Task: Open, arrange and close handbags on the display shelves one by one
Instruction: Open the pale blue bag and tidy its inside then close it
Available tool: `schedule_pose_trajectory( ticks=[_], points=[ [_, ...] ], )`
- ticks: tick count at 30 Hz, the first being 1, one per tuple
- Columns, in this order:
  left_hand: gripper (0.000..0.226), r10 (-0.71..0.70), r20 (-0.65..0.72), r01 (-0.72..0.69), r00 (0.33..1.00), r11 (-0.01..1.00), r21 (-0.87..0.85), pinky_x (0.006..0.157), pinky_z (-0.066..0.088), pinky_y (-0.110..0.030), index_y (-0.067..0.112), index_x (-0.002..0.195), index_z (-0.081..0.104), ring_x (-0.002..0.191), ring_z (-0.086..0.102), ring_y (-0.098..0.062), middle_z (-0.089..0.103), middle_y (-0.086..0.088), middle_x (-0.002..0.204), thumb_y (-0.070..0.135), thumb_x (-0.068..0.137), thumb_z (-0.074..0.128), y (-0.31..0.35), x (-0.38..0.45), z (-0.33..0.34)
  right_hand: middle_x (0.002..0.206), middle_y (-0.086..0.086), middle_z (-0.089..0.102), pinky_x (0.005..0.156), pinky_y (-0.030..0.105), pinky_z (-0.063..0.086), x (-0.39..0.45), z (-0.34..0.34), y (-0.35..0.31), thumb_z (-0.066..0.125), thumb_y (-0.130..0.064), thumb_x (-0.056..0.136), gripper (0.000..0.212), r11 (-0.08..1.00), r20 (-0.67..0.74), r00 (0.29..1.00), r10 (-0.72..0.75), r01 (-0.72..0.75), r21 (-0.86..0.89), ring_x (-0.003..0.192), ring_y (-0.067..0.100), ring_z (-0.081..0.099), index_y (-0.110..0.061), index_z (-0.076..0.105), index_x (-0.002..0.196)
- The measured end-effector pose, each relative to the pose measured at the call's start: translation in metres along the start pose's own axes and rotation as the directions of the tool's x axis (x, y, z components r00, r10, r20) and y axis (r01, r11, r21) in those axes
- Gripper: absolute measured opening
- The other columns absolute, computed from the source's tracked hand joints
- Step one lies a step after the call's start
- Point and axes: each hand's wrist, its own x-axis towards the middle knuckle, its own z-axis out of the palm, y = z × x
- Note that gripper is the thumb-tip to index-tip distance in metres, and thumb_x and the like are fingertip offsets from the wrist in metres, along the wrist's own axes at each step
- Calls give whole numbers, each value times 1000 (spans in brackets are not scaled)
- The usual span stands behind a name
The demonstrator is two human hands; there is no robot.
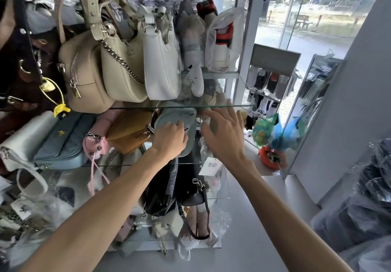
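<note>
Now left hand (169, 138) grips grey-green handbag (179, 115) on shelf (118, 108); right hand (224, 132) spread, released.

Left hand: the left hand (169, 137) curls its fingers on the grey-green bag (179, 119) on the middle glass shelf (135, 164).
Right hand: the right hand (224, 134) hovers just right of that bag, fingers spread, holding nothing.
Same shelf, to the left: a tan bag (129, 131), a pink bag (95, 144), a blue bag (63, 142), a white bag (23, 144).
Upper shelf: a beige bag (84, 81), a cream bag with a chain (122, 68), a white shoulder bag (163, 66).
Lower shelf: black bags (169, 191).
Far right: a rack of socks (268, 85) by the window.
</note>
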Motion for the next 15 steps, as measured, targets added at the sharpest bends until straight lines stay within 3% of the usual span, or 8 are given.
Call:
schedule_pose_trajectory(
  ticks=[2, 4, 7, 9, 12, 15],
  points=[
    [25, -20, -86, 12, 996, 996, -87, 48, 48, -34, 4, 93, 61, 73, 69, -33, 68, -15, 75, 26, 102, 53, -3, -9, -7, 133, -5, 69, 125, 48, 25, -5, 5, -11, 56, -31, 95, 34, 998, -35, 998, -54, 54, 20, 142, 24, 45, -21, 75, 121],
    [25, -110, -141, 84, 984, 980, -180, 45, 41, -32, 3, 92, 61, 65, 69, -36, 67, -18, 70, 25, 103, 55, -8, -17, -17, 128, -3, 72, 120, 43, 34, -12, 12, -22, 57, -23, 96, 30, 994, -32, 997, -76, 78, 74, 141, 25, 49, -18, 76, 119],
    [30, -274, -41, 252, 961, 926, -282, 57, 44, -40, 2, 107, 56, 79, 71, -42, 71, -21, 86, 29, 108, 42, -10, -31, -30, 126, 6, 72, 114, 41, 41, -17, 23, -37, 54, -17, 102, 29, 981, 65, 998, -20, 7, 192, 132, 25, 55, -9, 73, 123],
    [28, -358, 44, 343, 933, 841, -418, 59, 40, -39, 2, 106, 52, 81, 69, -43, 69, -23, 90, 28, 109, 43, -7, -46, -31, 143, 11, 60, 115, 43, 38, -17, 31, -44, 48, -20, 105, 37, 968, 190, 978, 88, -129, 214, 136, 29, 50, -6, 62, 136],
    [26, -352, 195, 397, 916, 716, -574, 48, 35, -34, 4, 101, 48, 65, 62, -28, 66, -16, 85, 29, 107, 47, -5, -76, -26, 153, 17, 43, 115, 48, 35, -17, 41, -45, 39, -21, 105, 41, 920, 410, 883, 226, -332, 209, 143, 36, 38, -7, 48, 142],
    [28, -319, 322, 453, 891, 624, -637, 51, 40, -35, 8, 109, 49, 67, 59, -21, 62, -9, 85, 35, 103, 50, -11, -91, -22, 152, 16, 49, 114, 45, 38, -23, 45, -43, 37, -20, 107, 46, 943, 535, 819, 210, -313, 109, 142, 36, 43, -13, 41, 152]
  ],
)
